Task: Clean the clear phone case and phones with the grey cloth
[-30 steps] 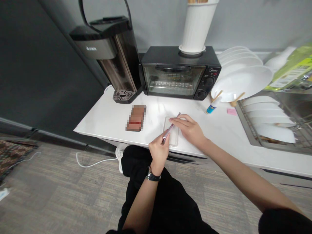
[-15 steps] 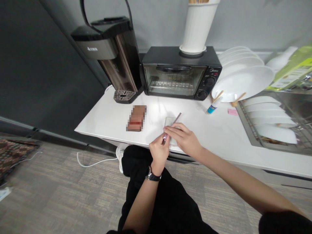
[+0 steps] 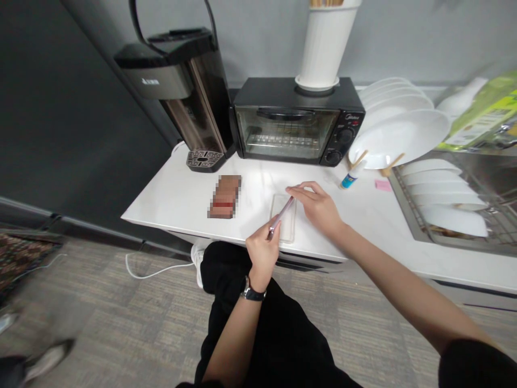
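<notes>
My left hand (image 3: 263,249), with a black-strapped watch at the wrist, is closed around the lower end of a thin pinkish phone (image 3: 281,216), seen nearly edge-on and tilted above the counter. At the phone's far end, the fingertips of my right hand (image 3: 317,203) are pressed together on its edge. Underneath lies a clear phone case (image 3: 287,229) on the white counter (image 3: 258,186), partly covered by the phone and my hands. Left of my hands, a flat brown-red rectangle (image 3: 224,196) rests on the counter, its surface pixelated.
Behind stand a water dispenser (image 3: 194,102) and a toaster oven (image 3: 299,121) with a white pot (image 3: 328,46) on top. To the right are a glue stick (image 3: 350,177), a pink slip (image 3: 382,185), white plates (image 3: 398,132) and a dish rack (image 3: 501,215). Another person's shoe (image 3: 50,360) shows lower left.
My right hand has slid along the phone to its far end, uncovering more of the clear case. My left hand keeps its hold. Another person's shoe has come into view at the lower left.
</notes>
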`<action>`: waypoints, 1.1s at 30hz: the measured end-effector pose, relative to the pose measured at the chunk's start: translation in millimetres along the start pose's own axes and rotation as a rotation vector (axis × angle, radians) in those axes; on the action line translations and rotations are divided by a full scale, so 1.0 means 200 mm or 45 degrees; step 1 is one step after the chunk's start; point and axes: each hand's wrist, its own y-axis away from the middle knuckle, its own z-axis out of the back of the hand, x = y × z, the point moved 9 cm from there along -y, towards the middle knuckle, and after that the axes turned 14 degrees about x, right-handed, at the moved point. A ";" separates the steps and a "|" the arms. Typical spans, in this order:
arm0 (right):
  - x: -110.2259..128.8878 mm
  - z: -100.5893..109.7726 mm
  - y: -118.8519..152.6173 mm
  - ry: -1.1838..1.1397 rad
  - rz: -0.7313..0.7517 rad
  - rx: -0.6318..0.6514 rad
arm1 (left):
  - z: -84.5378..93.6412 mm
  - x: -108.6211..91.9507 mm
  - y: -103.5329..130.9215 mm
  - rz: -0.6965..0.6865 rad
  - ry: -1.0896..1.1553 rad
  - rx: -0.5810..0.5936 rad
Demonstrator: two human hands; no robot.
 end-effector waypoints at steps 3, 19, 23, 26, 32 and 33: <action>-0.07 0.00 -0.02 0.003 -0.029 -0.005 | 0.00 0.01 0.00 -0.001 -0.003 -0.020; 0.55 -0.09 0.14 -0.239 0.262 0.150 | -0.03 0.07 0.00 0.022 -0.195 -0.003; 0.46 -0.08 0.13 -0.292 0.250 0.102 | -0.01 0.04 0.00 -0.021 -0.090 -0.024; 0.28 -0.05 0.10 -0.251 0.163 -0.006 | 0.00 0.01 0.00 -0.041 -0.011 -0.024; -0.04 -0.02 0.02 -0.185 -0.009 -0.101 | -0.01 0.02 0.00 -0.025 0.051 -0.018; -0.05 -0.02 0.02 -0.179 -0.019 -0.107 | -0.01 0.02 0.00 -0.031 0.056 -0.022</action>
